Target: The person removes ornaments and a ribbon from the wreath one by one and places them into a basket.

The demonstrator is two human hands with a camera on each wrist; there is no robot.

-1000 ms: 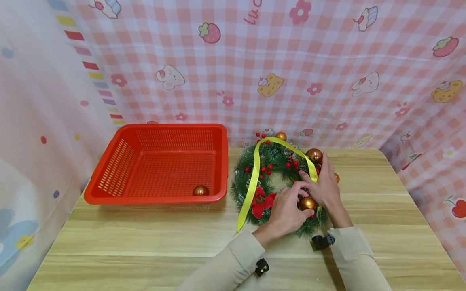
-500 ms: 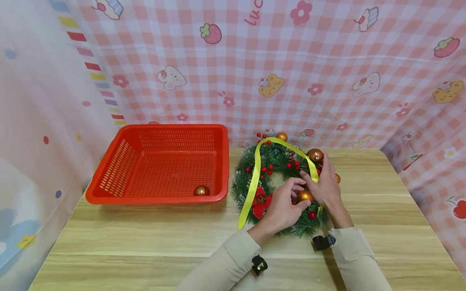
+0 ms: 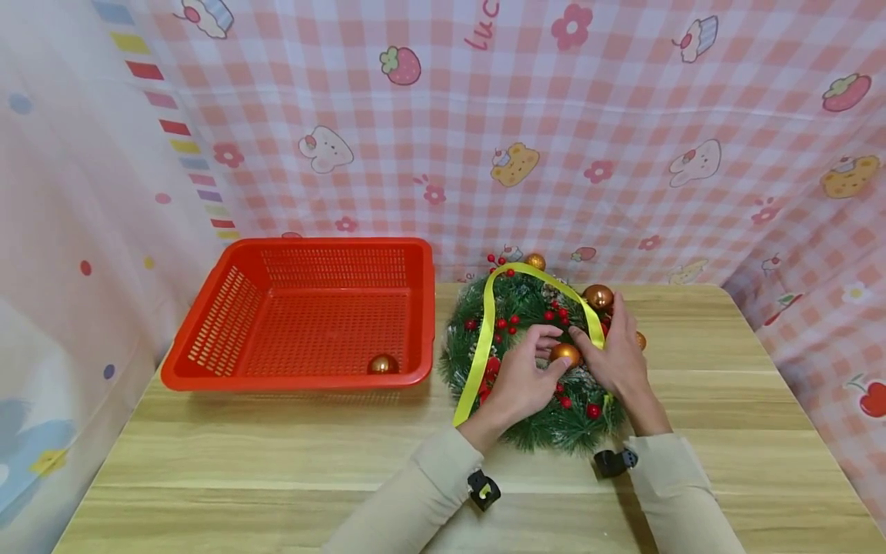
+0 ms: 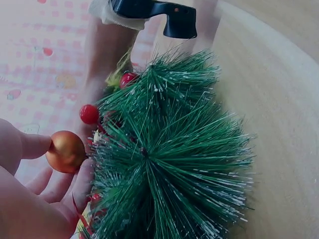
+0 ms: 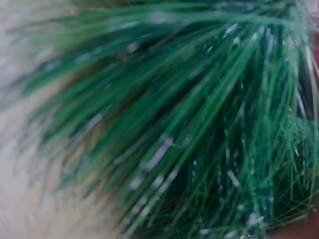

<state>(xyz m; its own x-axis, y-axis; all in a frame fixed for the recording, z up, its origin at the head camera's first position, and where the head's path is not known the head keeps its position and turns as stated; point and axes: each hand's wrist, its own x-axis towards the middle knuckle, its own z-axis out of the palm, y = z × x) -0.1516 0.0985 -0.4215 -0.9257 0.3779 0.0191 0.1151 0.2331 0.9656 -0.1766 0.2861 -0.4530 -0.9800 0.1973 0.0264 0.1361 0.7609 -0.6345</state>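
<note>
In the head view, the left hand (image 3: 522,381) pinches an orange ball (image 3: 564,355) between its thumb and fingers, above the opening of a green wreath (image 3: 571,431) that lies on the right half of the table (image 3: 228,477). The right hand (image 3: 619,358) rests on the wreath's right side, fingers fairly straight and pointing away from the person, thumb spread toward the orange ball; whether it also grips the greenery cannot be told. A yellow ribbon (image 3: 488,312) arches over the wreath and passes under the right hand. Red berries (image 3: 514,319) dot the green, and a red flower (image 3: 492,367) is partly hidden behind the left hand. A large brown ball (image 3: 598,298) sits by the right fingertips, and a gold ball (image 3: 535,262) at the wreath's far edge. To the left stands a red basket (image 3: 298,382) with one shiny ball (image 3: 383,364) in its near right corner. A checked cloth (image 3: 443,100) hangs behind.

In the left wrist view, the thumb presses one side of the orange ball, with the other fingers curved below it, just beside the wreath's needles and a red berry.

In the right wrist view, blurred green needles fill most of the picture; the state of the right fingers cannot be read there.
</note>
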